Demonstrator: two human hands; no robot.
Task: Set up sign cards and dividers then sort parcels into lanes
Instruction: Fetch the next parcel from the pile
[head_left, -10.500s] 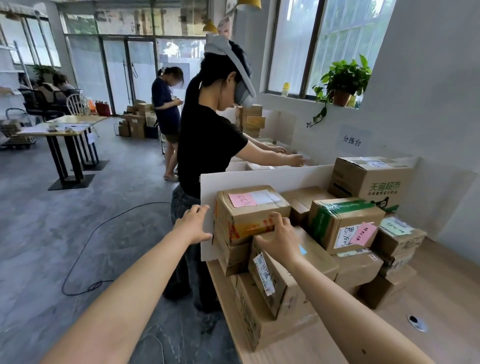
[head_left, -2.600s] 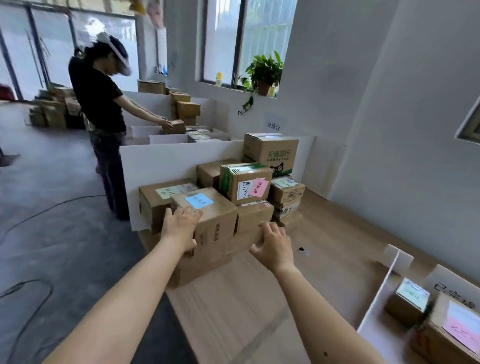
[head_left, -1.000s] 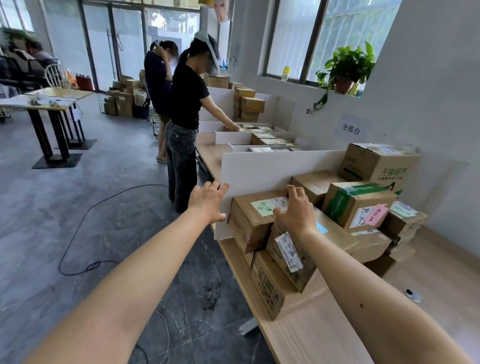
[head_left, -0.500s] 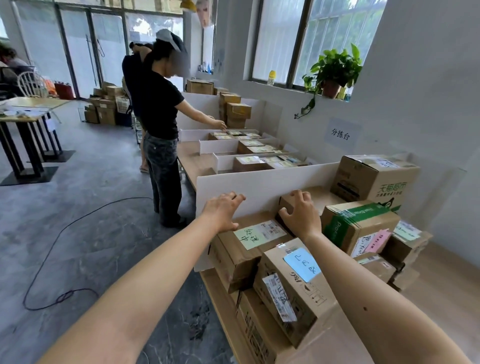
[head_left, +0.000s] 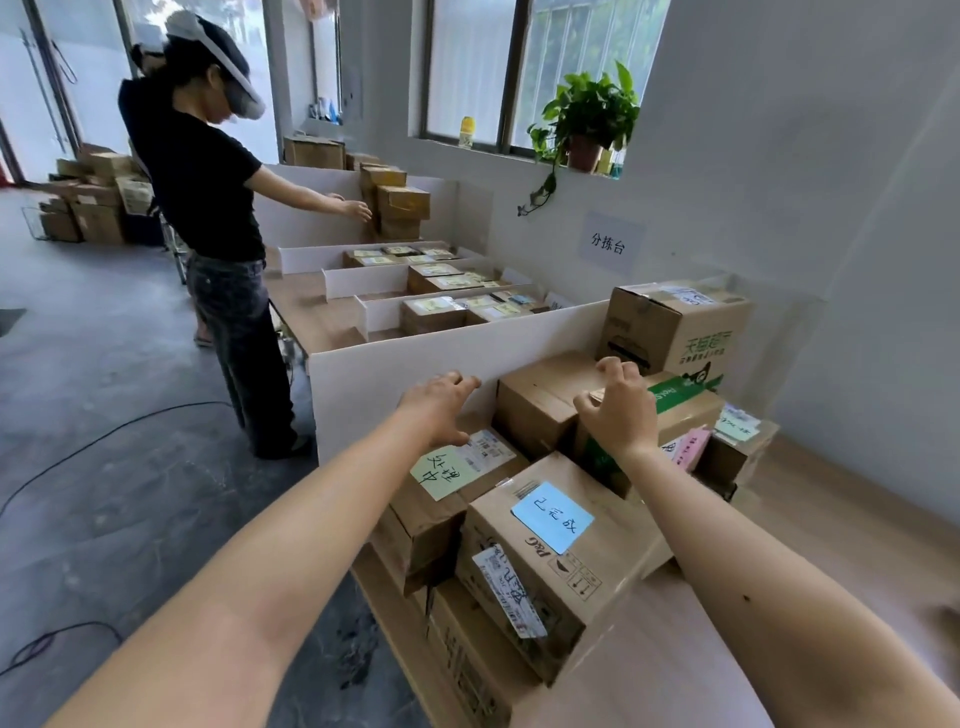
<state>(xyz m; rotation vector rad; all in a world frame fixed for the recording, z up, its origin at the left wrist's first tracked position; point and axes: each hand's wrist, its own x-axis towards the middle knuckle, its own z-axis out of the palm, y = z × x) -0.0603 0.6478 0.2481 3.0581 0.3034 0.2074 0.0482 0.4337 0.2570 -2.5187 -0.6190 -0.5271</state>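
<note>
Hands apart, both out over the parcel stack on counter (head_left: 857, 530). L hand (head_left: 441, 410): fingers loose, slightly bent, holding nothing. Its tips are close to the top edge of white divider (head_left: 363, 395); contact can't be told. Under it is green-note box (head_left: 457, 473), top of the near-left pile. Next right and further back: plain brown box (head_left: 540, 400), set against the divider, no note visible on it. Blue-note box (head_left: 550, 530) lies nearer me, tilted on lower cartons. R hand (head_left: 615, 410) is at the plain box's right end, fingers hooked over the top, thumb on near side. Clamped or just resting, can't tell. Right of it: green-taped box (head_left: 685, 400), w/ big green-print carton (head_left: 675, 332) behind.

Key relation (judgement): plain brown box is prob. the next pick. It lies straight ahead betw. the hands, long axis approx along the divider. R hand is already at one end. L hand is nearer the other end and would need to drop down and right onto the left face. Risk: the divider sits close and could get knocked.
</note>
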